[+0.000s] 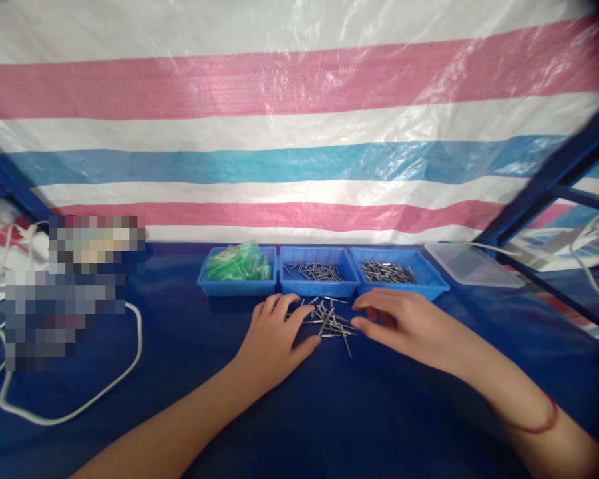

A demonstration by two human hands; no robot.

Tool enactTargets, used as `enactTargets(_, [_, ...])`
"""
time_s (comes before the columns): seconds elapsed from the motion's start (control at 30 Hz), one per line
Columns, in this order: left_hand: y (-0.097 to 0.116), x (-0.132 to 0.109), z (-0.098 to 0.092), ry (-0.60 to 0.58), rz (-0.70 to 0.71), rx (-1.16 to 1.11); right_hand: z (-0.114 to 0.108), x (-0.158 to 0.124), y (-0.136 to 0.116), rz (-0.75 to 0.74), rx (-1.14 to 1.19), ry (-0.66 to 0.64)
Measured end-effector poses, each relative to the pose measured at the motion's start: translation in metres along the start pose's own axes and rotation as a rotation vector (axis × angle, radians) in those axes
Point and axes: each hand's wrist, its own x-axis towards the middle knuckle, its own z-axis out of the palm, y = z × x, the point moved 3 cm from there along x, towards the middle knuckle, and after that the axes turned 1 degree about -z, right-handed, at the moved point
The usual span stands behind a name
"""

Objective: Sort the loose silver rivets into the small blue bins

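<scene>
A loose pile of thin silvery metal pins (329, 319), resembling blind rivets, lies on the dark blue tabletop (299, 412). My left hand (277, 336) rests palm down at the pile's left edge, fingers spread, with some pins partly hidden beside them. On the other side, my right hand (404, 326) hovers or rests by the pile's right edge, its thumb and curled fingers apart and nothing visible between them. Behind the pile, the middle blue bin (319, 289) and the right blue bin (434, 287) hold more such pins. Green plastic bags (239, 263) fill the left blue bin (237, 289).
A translucent plastic lid (474, 265) lies right of the bins. At left, a white cable (140, 332) loops across the table near a blurred-out area. Blue frame bars (554, 179) stand at both sides, and a striped plastic sheet (279, 86) hangs behind.
</scene>
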Motion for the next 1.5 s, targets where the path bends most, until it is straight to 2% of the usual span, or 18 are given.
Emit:
enactTargets(0.1, [-0.002,-0.002,-0.009,0.008,-0.041,0.116,0.014,-0.006,-0.007,0.043,-0.056,-0.125])
enactTargets(0.3, [-0.009,-0.006,-0.012,-0.079,-0.16,0.253,0.033,-0.006,-0.009,0.082,-0.144,-0.116])
enactTargets(0.5, [-0.006,-0.001,0.0,-0.117,-0.031,0.169,0.045,0.001,-0.018,-0.044,-0.113,-0.078])
enactTargets(0.73, [-0.008,-0.001,0.009,-0.084,0.084,0.089,0.051,0.008,-0.027,-0.08,-0.109,-0.013])
enactTargets(0.93, [-0.012,0.001,0.008,-0.029,0.07,0.005,0.051,0.007,-0.026,-0.076,-0.119,0.028])
enactTargets(1.07, [-0.008,0.003,0.001,0.041,0.047,-0.02,0.051,0.006,-0.024,-0.057,-0.1,0.071])
enactTargets(1.17, [-0.002,0.005,-0.005,0.08,0.061,-0.124,0.047,0.005,-0.028,-0.047,-0.037,0.146])
enactTargets(1.27, [0.003,0.005,-0.009,0.103,0.04,-0.323,0.044,0.005,-0.036,-0.065,0.106,0.191])
enactTargets(1.5, [0.007,0.002,-0.004,0.086,-0.133,-0.711,0.045,0.005,-0.049,-0.102,0.435,0.222])
